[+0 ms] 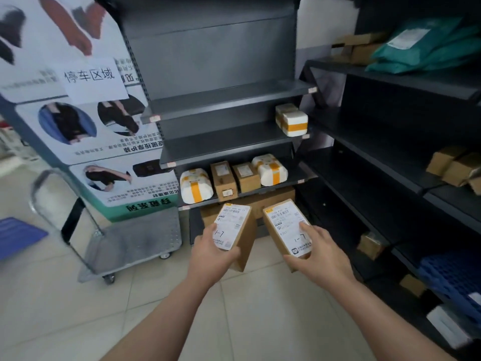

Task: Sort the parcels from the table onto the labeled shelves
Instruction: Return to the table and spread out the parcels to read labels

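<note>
My left hand [210, 252] grips a small brown cardboard parcel [234, 225] with a white shipping label marked "L-1". My right hand [316, 252] grips a second, similar brown parcel [285, 222], its label also marked "L-1". Both parcels are held side by side in front of the dark grey shelf unit [229, 100], just below its third shelf [299, 175]. On that shelf stand two brown boxes [223, 179] and white foam parcels with yellow tape [195, 186].
A white foam parcel [292, 121] sits on the second shelf, right end. A black shelf unit [390, 152] on the right holds brown boxes, green bags [429, 45] and a blue crate [453, 277]. A metal platform trolley [130, 243] stands on the tiled floor at left.
</note>
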